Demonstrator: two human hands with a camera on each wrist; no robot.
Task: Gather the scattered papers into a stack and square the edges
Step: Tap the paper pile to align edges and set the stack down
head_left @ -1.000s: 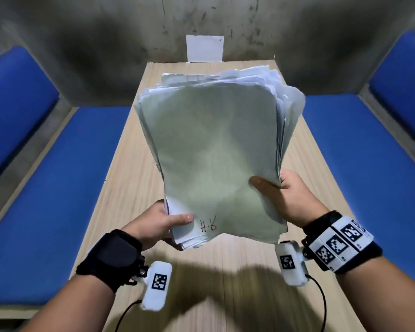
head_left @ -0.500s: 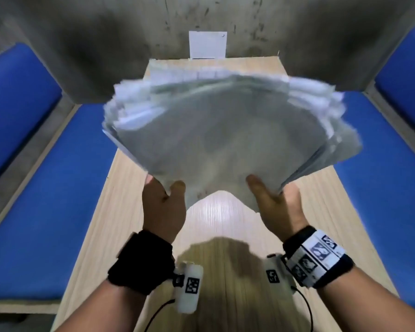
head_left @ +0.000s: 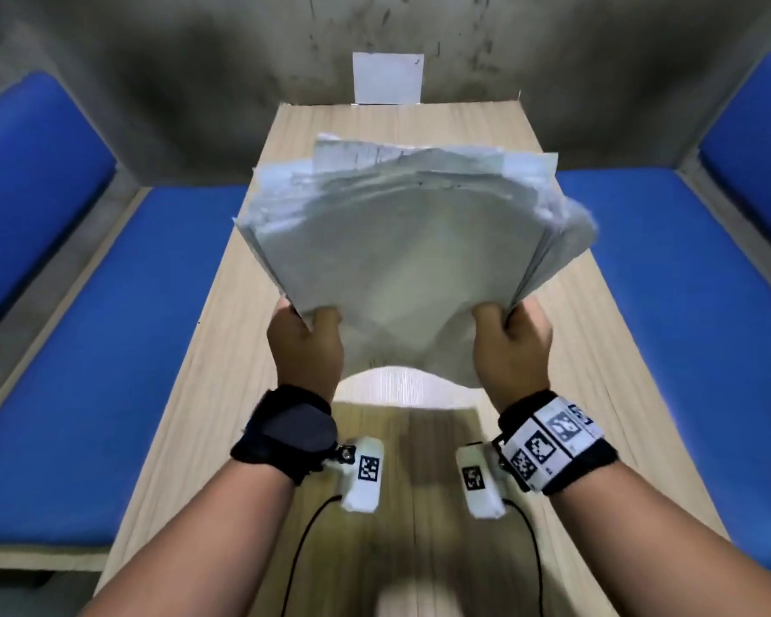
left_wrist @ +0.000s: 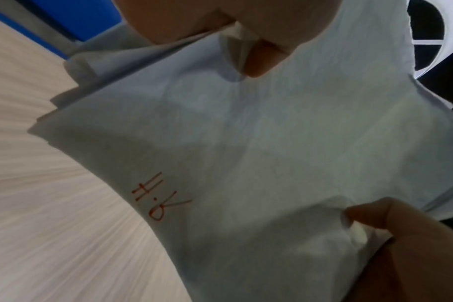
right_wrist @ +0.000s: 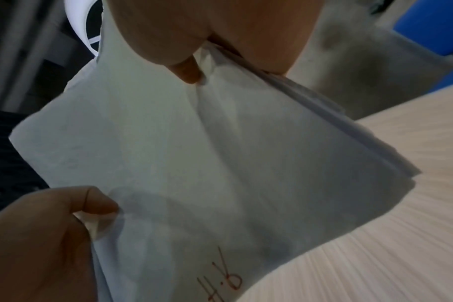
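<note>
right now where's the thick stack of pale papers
In the head view the thick stack of pale papers is held up over the middle of the wooden table, its near corners gripped by the left hand and right hand.

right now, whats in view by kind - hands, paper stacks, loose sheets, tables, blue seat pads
hands: 2, left hand and right hand, each gripping the stack
paper stack: 1
loose white sheet against the wall: 1
table: 1
blue seat pads: 4
total: 9
</note>
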